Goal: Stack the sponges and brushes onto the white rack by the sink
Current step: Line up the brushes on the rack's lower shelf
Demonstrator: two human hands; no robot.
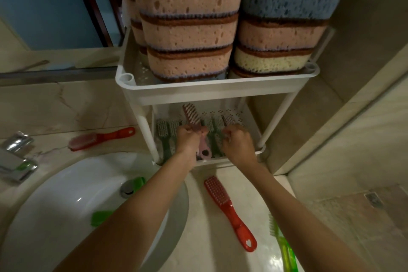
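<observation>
— What was the biggest thing in front of you?
— The white rack [198, 96], which stood on the counter [205, 238] just beside the sink [66, 194]. Its top tray [313, 68] was packed with sponges [187, 35] in tall stacks. Most were pink, with a blue sponge [287, 4] on top at the right and a pale yellow sponge [269, 60] lower in that same stack.
— And the tray underneath?
— The bottom tray [247, 121] held brushes lying side by side with their bristles up. Several were green brushes [164, 132].
— Was anything in the sink?
— Two bright green pieces [100, 217] lay in the white bowl, one near me and one by the drain [127, 188]. I could not tell what they were.
— What was left out on the counter?
— A red brush [229, 210] lay in front of the rack, to the right of the sink. A second red brush [101, 139] lay to the left of the rack, behind the sink. A green brush [280, 240] sat near the right edge, close to me.
— Where were the hands?
— Both were inside the bottom tray. The left hand [187, 139] had its fingers curled round the neck of a pink brush [192, 115]. The brush head tilted up toward the back, and the handle end stuck out over the front rim. The right hand [238, 141] was just beside it, with its fingers curled down onto the brushes. I could not tell whether they pinched one.
</observation>
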